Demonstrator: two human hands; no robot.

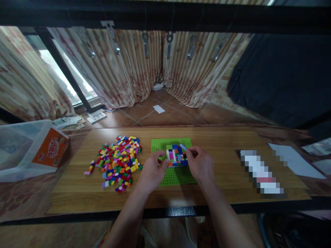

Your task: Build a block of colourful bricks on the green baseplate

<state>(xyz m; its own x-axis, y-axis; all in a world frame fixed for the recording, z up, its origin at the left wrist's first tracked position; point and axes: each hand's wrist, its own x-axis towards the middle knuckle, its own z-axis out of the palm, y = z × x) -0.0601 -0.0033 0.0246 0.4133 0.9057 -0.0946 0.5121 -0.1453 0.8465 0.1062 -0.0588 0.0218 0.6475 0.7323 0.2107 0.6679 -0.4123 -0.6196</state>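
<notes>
A patch of mixed-coloured toy bricks (178, 156) sits on a light green studded baseplate (172, 179) in the middle of the table. My left hand (153, 170) is at the patch's left edge, thumb and forefinger apart, the thumb tip close to or touching the white bricks there. At the right edge, my right hand (201, 163) pinches a light blue brick (182, 146) that lies slantwise over the patch's upper right corner. Whether this brick touches the ones below, I cannot tell. The right fingers hide part of the patch's right side.
Many loose bricks (119, 162) lie heaped left of the baseplate on the wooden table (82, 199). A clear plastic bin (23, 148) with an orange label stands at far left. On the right lie a pixelated object (261, 172) and white paper (297, 162). Curtains hang beyond.
</notes>
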